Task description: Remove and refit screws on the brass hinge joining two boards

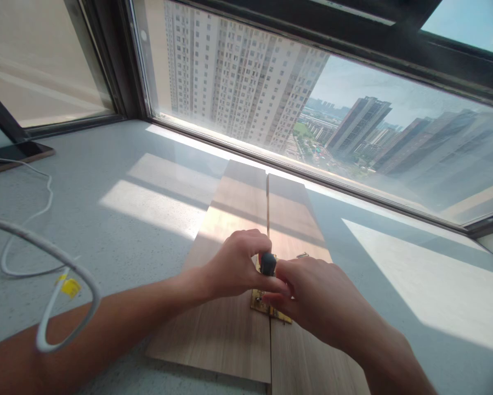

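Two wooden boards [230,329] lie side by side on a grey windowsill counter [118,219]. A brass hinge [259,303] sits over the seam between them. Both hands meet above the hinge around a screwdriver with a dark blue handle [267,264] that stands upright. My left hand [233,266] curls around the lower part of the tool, fingers closed. My right hand [312,296] pinches the handle from the right, thumb and forefinger pressed together. A small screw [302,255] lies on the right board just beyond my fingers.
A white cable [44,258] loops over the counter at the left, with a yellow tag [70,287] on it. A large window [312,99] with a dark frame runs along the far edge, high-rise buildings outside. Sunlit patches fall on the counter.
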Demonstrator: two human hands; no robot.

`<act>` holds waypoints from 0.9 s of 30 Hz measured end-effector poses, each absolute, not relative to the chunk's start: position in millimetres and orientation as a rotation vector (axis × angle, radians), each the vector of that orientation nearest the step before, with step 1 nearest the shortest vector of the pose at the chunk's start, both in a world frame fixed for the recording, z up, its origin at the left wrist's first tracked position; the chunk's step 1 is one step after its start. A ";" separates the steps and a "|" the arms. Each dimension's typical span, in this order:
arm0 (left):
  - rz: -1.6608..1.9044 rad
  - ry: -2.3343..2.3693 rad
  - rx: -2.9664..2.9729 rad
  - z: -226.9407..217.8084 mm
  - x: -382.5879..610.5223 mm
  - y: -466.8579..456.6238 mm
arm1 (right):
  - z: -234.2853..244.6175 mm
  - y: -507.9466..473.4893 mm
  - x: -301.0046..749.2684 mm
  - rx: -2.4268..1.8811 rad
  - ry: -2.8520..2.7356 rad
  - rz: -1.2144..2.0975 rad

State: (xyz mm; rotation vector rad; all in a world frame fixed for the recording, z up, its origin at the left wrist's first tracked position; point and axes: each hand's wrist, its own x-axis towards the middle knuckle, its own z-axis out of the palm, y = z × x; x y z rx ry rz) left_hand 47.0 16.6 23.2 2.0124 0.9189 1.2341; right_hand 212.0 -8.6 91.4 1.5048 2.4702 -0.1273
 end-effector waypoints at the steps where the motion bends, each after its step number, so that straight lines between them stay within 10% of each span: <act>1: 1.261 0.930 2.011 21.5 47.3 16.2 | 88.1 -6.8 209.0 1.500 2.454 -0.134; 27: 1.381 1.001 1.335 9.2 -13.8 11.9 | 76.5 -8.9 199.0 1.388 2.532 -0.218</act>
